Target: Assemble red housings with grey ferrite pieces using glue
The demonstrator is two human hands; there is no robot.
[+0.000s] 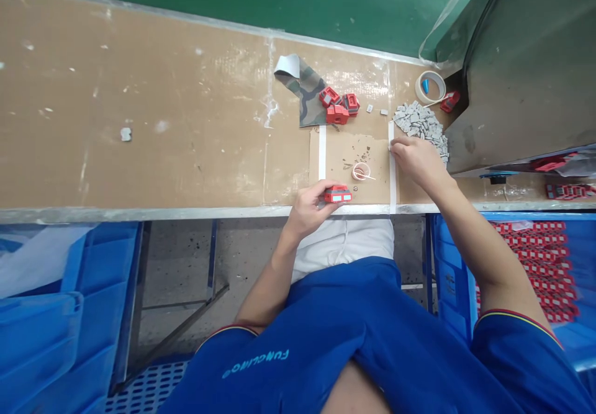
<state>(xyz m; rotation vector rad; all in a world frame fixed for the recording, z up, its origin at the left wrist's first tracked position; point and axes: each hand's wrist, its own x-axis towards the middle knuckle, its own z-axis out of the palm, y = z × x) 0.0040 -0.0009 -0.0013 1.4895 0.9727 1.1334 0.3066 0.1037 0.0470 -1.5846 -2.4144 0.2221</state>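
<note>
- Cardboard-covered surface [139, 122]
- Camouflage-patterned sheet [305, 91] and red plastic housings [338, 107] near the back edge
- Grey pieces [419, 122] and masking tape roll [431, 87] toward the back right corner
- Taped cardboard pad [349, 153] at the front edge

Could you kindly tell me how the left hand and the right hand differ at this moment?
The left hand grips a red plastic block at the bench's front edge, while the right hand shows nothing held. The left hand is near a small cup; the right hand's fingertips are by a pile of small grey pieces. Both hands are bare.

Left hand [307, 210] curled, right hand [416, 161] stretched forward, palm down
</note>
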